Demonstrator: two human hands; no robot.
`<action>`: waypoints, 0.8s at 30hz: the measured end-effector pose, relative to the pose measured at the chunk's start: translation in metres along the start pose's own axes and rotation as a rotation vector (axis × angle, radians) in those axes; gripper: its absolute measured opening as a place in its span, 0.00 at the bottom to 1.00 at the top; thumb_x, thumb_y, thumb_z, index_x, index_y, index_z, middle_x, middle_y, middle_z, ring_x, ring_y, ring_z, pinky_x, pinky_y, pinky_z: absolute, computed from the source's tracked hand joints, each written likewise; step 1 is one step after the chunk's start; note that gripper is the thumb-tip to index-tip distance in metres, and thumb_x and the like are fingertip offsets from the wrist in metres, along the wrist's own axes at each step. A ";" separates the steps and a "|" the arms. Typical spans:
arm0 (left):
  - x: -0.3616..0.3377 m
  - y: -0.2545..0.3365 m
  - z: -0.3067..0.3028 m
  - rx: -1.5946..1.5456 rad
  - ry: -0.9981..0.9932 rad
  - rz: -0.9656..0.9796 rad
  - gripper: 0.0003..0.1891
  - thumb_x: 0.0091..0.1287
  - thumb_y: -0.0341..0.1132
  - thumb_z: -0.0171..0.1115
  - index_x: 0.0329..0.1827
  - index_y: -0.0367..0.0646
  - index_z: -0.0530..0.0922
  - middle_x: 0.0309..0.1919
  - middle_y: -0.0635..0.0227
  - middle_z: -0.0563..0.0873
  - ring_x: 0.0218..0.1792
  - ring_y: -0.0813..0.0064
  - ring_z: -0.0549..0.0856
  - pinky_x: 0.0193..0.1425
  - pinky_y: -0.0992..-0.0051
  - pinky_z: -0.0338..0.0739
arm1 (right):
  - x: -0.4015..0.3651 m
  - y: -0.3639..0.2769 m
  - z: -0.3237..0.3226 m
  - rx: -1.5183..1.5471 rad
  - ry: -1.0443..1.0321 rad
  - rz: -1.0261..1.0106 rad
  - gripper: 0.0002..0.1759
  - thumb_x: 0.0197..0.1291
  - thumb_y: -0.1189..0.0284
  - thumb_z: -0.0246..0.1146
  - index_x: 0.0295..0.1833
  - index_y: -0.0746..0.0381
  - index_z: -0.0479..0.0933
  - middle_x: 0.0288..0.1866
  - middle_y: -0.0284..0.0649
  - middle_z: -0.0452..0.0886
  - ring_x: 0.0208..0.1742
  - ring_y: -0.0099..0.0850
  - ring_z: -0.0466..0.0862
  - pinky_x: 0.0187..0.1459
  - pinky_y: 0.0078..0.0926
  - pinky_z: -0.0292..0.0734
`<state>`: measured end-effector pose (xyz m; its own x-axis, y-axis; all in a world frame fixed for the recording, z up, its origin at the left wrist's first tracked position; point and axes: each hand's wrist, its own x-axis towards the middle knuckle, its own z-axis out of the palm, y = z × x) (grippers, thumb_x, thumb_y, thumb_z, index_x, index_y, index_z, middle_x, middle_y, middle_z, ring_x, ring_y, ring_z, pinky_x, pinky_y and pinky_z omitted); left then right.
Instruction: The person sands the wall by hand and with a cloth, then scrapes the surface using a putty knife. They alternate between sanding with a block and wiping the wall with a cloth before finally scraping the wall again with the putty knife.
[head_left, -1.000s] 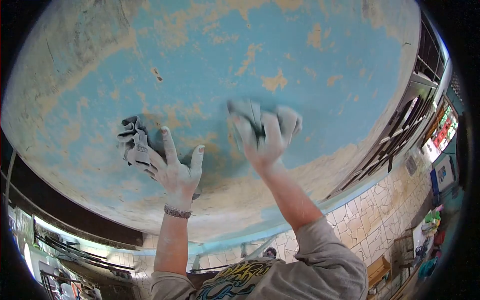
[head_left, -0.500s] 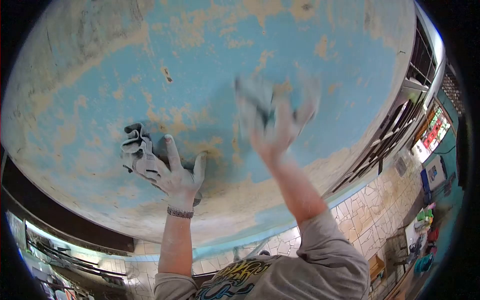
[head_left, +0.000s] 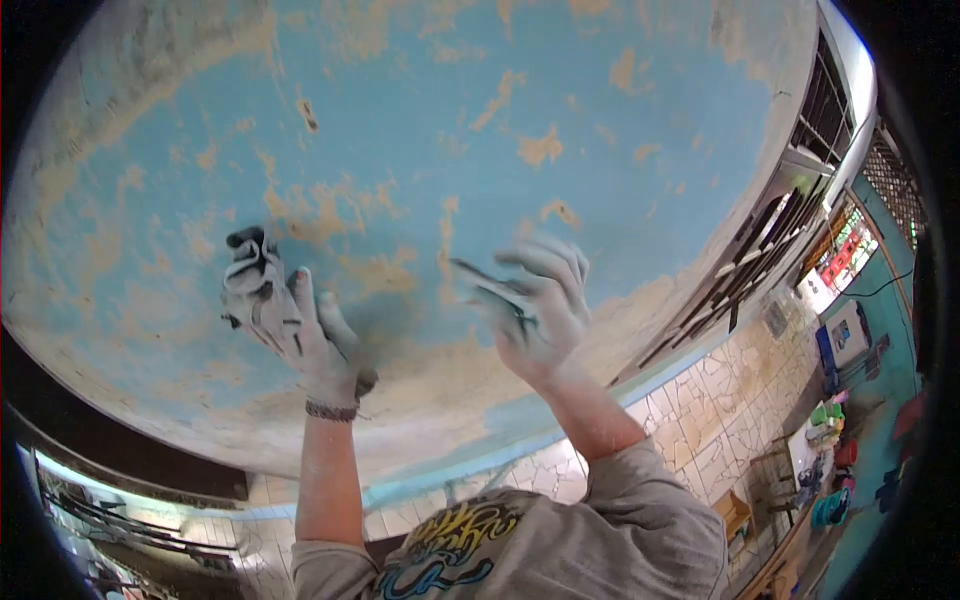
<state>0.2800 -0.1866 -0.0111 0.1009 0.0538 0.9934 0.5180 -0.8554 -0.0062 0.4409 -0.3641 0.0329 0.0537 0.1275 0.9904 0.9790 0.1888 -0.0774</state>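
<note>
A broad surface of worn blue paint (head_left: 400, 150) with tan patches fills the view ahead and above. My left hand (head_left: 325, 345), coated in pale dust, is closed on a crumpled grey cloth (head_left: 258, 290) close against the blue paint. A woven bracelet (head_left: 331, 411) circles that wrist. To the right, my right hand (head_left: 550, 315), also dusty and slightly blurred, has its fingers curled around a thin folded sheet of sandpaper (head_left: 490, 278). The dark edge of the sheet points left, in front of the paint.
Dark slats and bars (head_left: 765, 250) run along the right side. Below lies a floor of irregular pale tiles (head_left: 715, 400). At the far right a table (head_left: 800, 455) bears colourful items, near a wooden box (head_left: 735, 515) and a teal wall (head_left: 890, 330).
My right hand has come down from higher on the paint, its fingers now curled with the sandpaper. My left fingers, spread before, have drawn together. The view has shifted slightly.
</note>
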 end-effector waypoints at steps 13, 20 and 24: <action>0.039 0.013 -0.070 -1.146 0.156 -0.632 0.14 0.66 0.14 0.54 0.53 0.32 0.77 0.50 0.59 0.84 0.53 0.73 0.81 0.58 0.74 0.76 | 0.006 -0.025 0.002 0.236 -0.461 -0.401 0.13 0.49 0.73 0.70 0.28 0.59 0.70 0.64 0.53 0.78 0.71 0.49 0.74 0.70 0.52 0.66; 0.026 0.057 -0.051 -1.577 -0.327 -0.933 0.13 0.72 0.24 0.54 0.58 0.33 0.77 0.49 0.64 0.84 0.48 0.78 0.81 0.56 0.78 0.75 | -0.021 -0.052 0.037 0.891 -0.379 0.649 0.13 0.58 0.67 0.71 0.41 0.65 0.80 0.41 0.46 0.83 0.42 0.37 0.85 0.41 0.32 0.79; -0.006 0.040 -0.042 -1.266 -0.075 -1.322 0.08 0.73 0.30 0.58 0.44 0.34 0.81 0.37 0.67 0.84 0.40 0.80 0.81 0.49 0.77 0.74 | -0.043 -0.041 0.035 0.515 -0.209 0.448 0.15 0.63 0.67 0.68 0.48 0.67 0.80 0.40 0.40 0.84 0.38 0.24 0.81 0.41 0.26 0.77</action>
<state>0.2648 -0.2424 -0.0127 0.2584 0.9281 0.2682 -0.5946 -0.0660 0.8013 0.3915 -0.3433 -0.0109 0.3391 0.4749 0.8120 0.6516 0.5041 -0.5669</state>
